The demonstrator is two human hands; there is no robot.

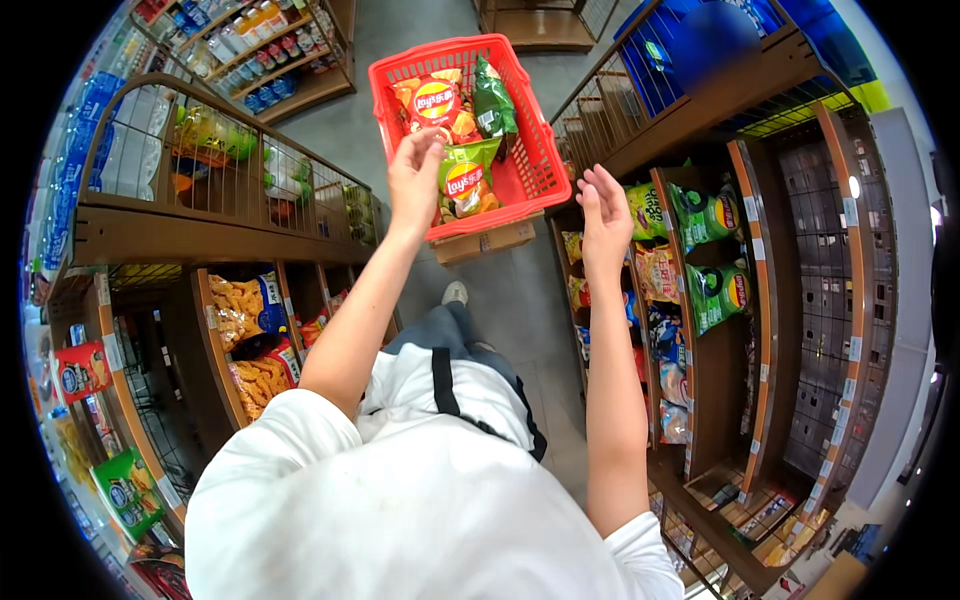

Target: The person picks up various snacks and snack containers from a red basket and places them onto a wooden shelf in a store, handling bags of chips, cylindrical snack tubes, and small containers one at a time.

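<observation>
A red plastic shopping basket (555, 176) stands ahead of me on a cardboard box (484, 245). Inside lie a red Lay's chip bag (433, 101), a dark green snack bag (495, 97) and a light green Lay's chip bag (469, 180). My left hand (415, 178) is over the basket's left rim, beside the light green bag. Its fingers are bent with the thumb apart, and nothing shows in its grasp; whether it touches a bag is unclear. Off the basket's right side, my right hand (606, 217) is raised, empty, near the shelf of green snack bags.
A right-hand shelf unit (694, 315) holds green chip bags (716, 296) and other snacks. On the left, a brown shelf (225, 236) carries bagged snacks (251, 311) below and bottles (214, 135) behind wire. A drinks rack (262, 56) stands further ahead. Grey floor (525, 300) runs between the shelves.
</observation>
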